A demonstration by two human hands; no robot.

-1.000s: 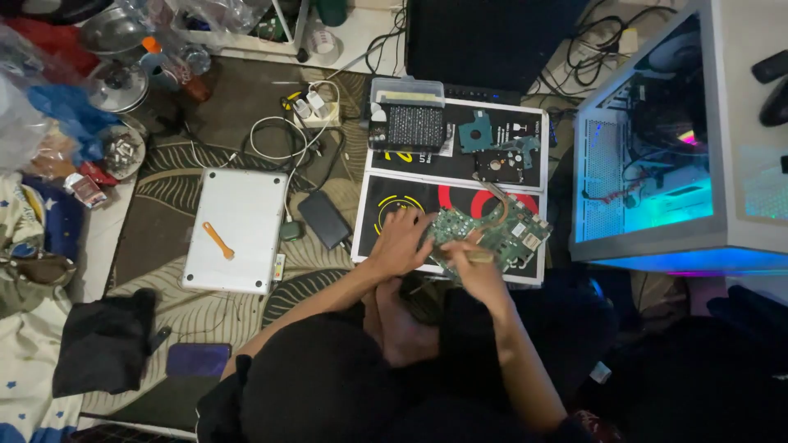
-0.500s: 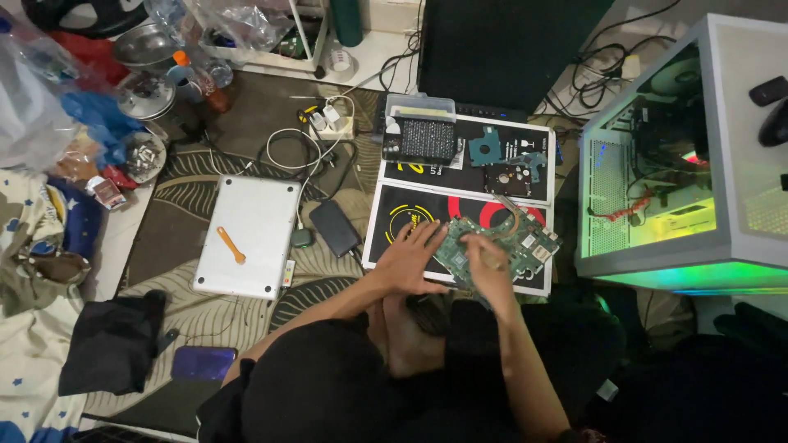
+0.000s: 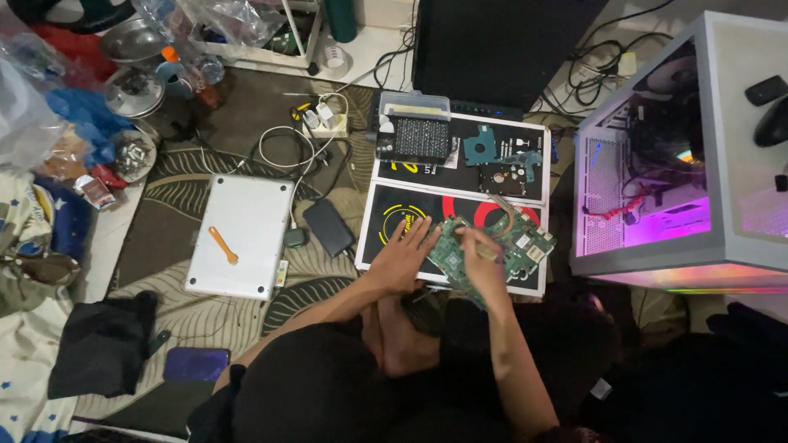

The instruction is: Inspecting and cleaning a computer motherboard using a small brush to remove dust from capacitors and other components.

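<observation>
- Since the earlier pictures, both hands have stayed on the green circuit board (image 3: 492,246), while the glow inside the computer case (image 3: 657,148) has gone from blue-green to pink-purple.
- Left hand (image 3: 402,258) lies flat, fingers spread apart, fingertips pressing the board's left edge and the black mat (image 3: 386,217) under it.
- Right hand (image 3: 483,262) sits on the middle of the board, fingers pinched together around a thin tool (image 3: 502,221) that runs up past the fingertips; what kind of tool it is cannot be told.
- Beyond the fingertips, farther up the mat, lie a blue bracket (image 3: 480,148) and a bare hard drive (image 3: 502,176), well apart from both hands.
- Off to the left of the left hand's fingers sits a silver laptop (image 3: 238,238) with an orange pry tool (image 3: 222,244) lying on it.
</observation>
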